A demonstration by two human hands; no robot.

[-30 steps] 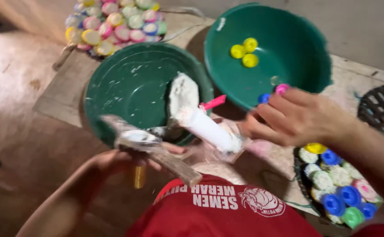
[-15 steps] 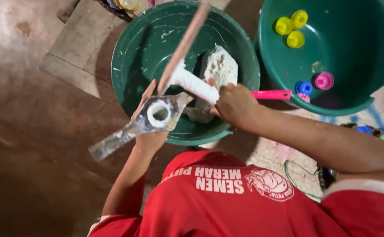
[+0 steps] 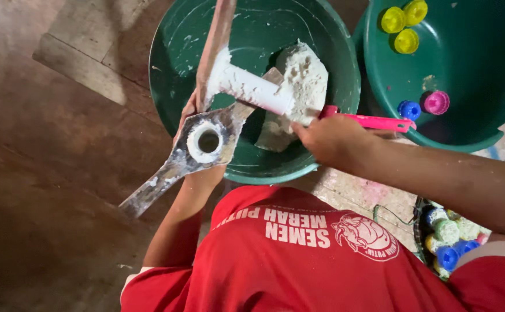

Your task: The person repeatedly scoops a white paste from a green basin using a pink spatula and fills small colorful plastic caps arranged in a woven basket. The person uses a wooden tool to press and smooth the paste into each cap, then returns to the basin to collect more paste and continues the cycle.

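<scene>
1. A white tube (image 3: pixel 251 89) caked in powder is being held across a green basin (image 3: pixel 171 69), with one end lying against a heap of white powder (image 3: pixel 301 81) inside the basin.
2. A grey metal plate (image 3: pixel 203 144) with a round white-rimmed hole is being held at the near rim of the basin, its long tail reaching down and left over the brown floor (image 3: pixel 44 190).
3. A thin reddish stick (image 3: pixel 218 40) is rising from the plate toward the top edge, where it is being cut off.
4. The left hand (image 3: pixel 197 159) is being kept clenched around the plate and stick; most of its fingers are being hidden behind the plate.
5. The right hand (image 3: pixel 327 138) is being kept closed on a pink handle (image 3: pixel 374 122), near the tube's end.
6. A second green basin (image 3: pixel 483 86) to the right is holding yellow caps (image 3: pixel 404 23), a blue cap (image 3: pixel 409 109) and a pink cap (image 3: pixel 437 102).
7. A dark basket (image 3: pixel 423 231) of coloured caps is being partly covered by the right arm and red shirt (image 3: pixel 299 260).
</scene>
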